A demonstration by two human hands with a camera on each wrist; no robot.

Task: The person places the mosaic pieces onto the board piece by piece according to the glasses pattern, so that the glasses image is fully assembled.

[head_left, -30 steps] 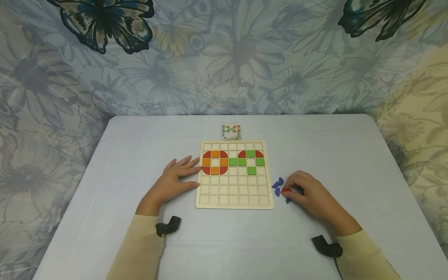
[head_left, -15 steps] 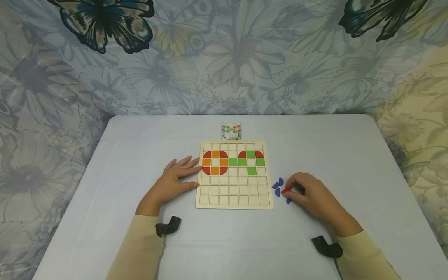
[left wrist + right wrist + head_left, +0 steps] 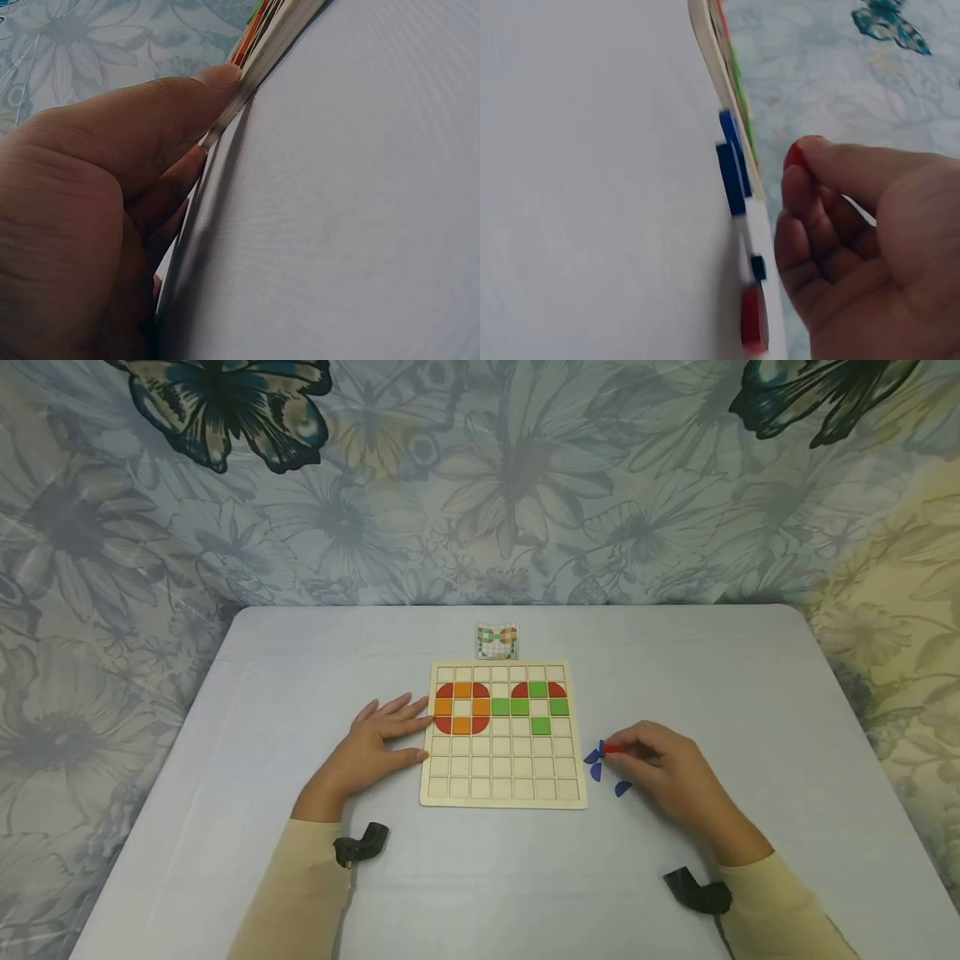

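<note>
A wooden grid board (image 3: 502,768) lies mid-table, with red, orange and green pieces in its upper rows. Beside its left edge my left hand (image 3: 386,739) rests, fingers spread; in the left wrist view the thumb (image 3: 221,76) touches the board's edge. To the right of the board, my right hand (image 3: 663,768) pinches a red rounded piece (image 3: 792,155) between thumb and forefinger, just above several blue rounded pieces (image 3: 596,772). One blue piece (image 3: 623,788) lies apart, nearer me. Another red piece (image 3: 754,319) lies on the table, hidden under my hand in the head view.
A small printed pattern card (image 3: 497,642) lies behind the board. The white-covered table (image 3: 360,660) reaches back to a floral fabric wall (image 3: 517,485). Black wrist mounts (image 3: 362,843) sit on both sleeves.
My right hand has shifted slightly away from me with the red piece, closer to the upper blue pieces. The nearer blue piece shows more now. My left hand stays in place.
</note>
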